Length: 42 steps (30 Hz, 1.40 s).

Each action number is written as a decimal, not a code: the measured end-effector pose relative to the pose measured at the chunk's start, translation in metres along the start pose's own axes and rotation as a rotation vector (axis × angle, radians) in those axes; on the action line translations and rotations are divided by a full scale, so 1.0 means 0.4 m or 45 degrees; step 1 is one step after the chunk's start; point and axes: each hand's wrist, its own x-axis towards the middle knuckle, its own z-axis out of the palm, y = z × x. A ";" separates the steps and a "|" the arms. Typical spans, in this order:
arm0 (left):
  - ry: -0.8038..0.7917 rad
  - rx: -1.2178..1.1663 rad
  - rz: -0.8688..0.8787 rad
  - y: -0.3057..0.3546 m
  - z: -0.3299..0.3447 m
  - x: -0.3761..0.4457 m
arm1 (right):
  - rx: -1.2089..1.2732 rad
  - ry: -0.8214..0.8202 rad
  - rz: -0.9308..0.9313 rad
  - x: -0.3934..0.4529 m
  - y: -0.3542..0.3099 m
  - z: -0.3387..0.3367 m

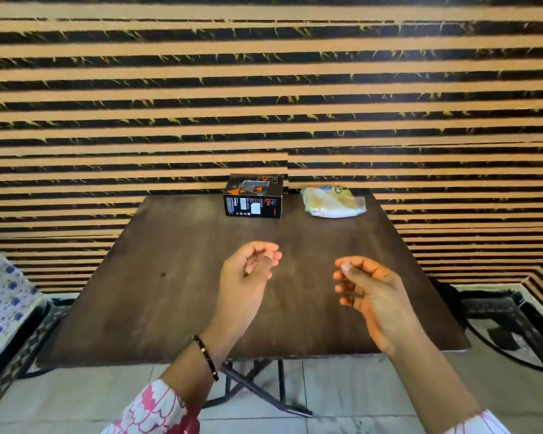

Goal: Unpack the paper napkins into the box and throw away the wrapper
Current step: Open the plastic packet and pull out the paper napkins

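Sealed in clear crinkled plastic wrapper [334, 202]: yellow-white paper napkins, far right on dark wooden surface [176, 277], just beside black printed cardboard box [253, 197]. Left hand [246, 275], right hand [369, 291]: loosely curled, holding nothing, above surface.

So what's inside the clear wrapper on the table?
The wrapper shows a yellowish folded napkin stack through the plastic, printing across its top. The count and the stack's underside are hidden.

A dark brown wooden table [176, 277] with a square top stands on black folding metal legs [257, 386] over a pale tiled floor [358, 386]. Behind it runs a wall of tan and black horizontal stripes [264, 89]. At the left edge lies a white cloth with blue flowers [0, 296].
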 end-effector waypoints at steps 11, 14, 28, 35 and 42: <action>-0.055 -0.065 -0.174 -0.124 0.020 0.232 | 0.126 0.188 0.116 0.221 0.044 0.056; -0.083 -0.055 -0.210 -0.156 0.028 0.277 | 0.139 0.230 0.151 0.244 0.070 0.047; 0.003 -0.113 -0.425 -0.292 0.235 0.447 | 0.172 0.394 0.336 0.504 0.112 -0.155; 0.105 -0.023 -0.589 -0.397 0.383 0.592 | 0.178 0.287 0.484 0.735 0.160 -0.310; 0.076 0.091 -0.731 -0.472 0.489 0.751 | 0.190 0.344 0.605 0.964 0.234 -0.369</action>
